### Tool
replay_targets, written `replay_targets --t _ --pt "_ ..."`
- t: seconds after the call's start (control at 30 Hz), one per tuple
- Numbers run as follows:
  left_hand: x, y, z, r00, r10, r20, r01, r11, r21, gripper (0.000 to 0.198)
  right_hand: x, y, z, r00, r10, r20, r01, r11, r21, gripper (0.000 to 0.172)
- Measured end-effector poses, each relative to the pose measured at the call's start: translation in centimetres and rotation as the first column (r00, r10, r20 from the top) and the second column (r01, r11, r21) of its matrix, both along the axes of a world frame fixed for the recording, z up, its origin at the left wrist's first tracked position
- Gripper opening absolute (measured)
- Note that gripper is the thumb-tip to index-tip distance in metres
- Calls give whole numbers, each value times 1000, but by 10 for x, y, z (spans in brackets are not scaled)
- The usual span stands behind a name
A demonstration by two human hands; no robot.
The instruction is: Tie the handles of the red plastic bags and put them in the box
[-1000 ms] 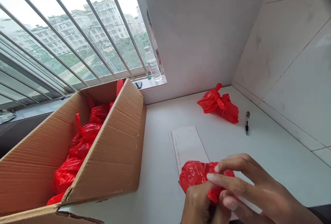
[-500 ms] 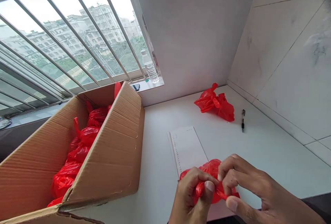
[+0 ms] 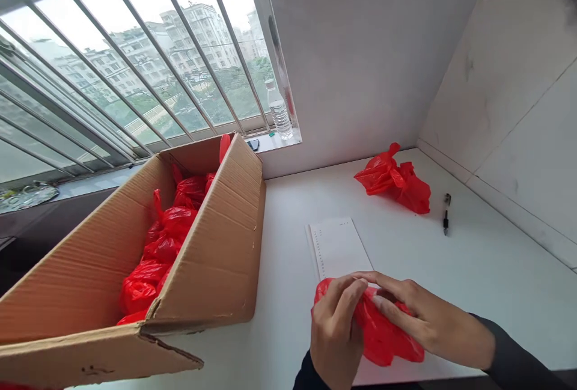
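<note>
A red plastic bag point(image 3: 385, 339) lies at the near edge of the white table, bunched up between my two hands. My left hand point(image 3: 336, 318) is closed on its upper left part, thumb and fingers pinching the plastic. From the right, my right hand point(image 3: 417, 312) grips the top of the same bag, its fingers meeting those of my left hand. What the bag contains is hidden. Just beyond the hands lies a white notebook point(image 3: 340, 249) with small print along one side, its lower end covered by the bag and fingers.
An open cardboard box point(image 3: 211, 258) with several filled red bags point(image 3: 164, 249) stands on the left. Farther back on the table point(image 3: 293, 204) lie a crumpled red bag point(image 3: 396, 179) and a black pen point(image 3: 446, 216). A water bottle point(image 3: 280, 113) stands on the sill by the barred window.
The view has shifted, so the surroundings appear farther right. My hands have drawn together over the bag's top, and my right fingers have closed in; more of the bag hangs loose toward me.
</note>
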State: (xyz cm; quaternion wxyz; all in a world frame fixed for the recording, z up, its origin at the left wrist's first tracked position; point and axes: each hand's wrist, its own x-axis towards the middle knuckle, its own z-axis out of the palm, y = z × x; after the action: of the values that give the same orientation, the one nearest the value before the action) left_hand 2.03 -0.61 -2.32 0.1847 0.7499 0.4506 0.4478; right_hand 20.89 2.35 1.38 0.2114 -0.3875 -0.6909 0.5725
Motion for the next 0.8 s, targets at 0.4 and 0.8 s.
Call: replay_targets --t 0.4,0.8 --pt "-22 -15 -21 967 36 -253 -47 998 -37 56 5 2 -15 962 -218 167 196 971 136 31" --pt "-57 -44 -53 901 129 -415 -186 977 -100 58 50 -16 -81 885 -428 185 439 898 -21 34"
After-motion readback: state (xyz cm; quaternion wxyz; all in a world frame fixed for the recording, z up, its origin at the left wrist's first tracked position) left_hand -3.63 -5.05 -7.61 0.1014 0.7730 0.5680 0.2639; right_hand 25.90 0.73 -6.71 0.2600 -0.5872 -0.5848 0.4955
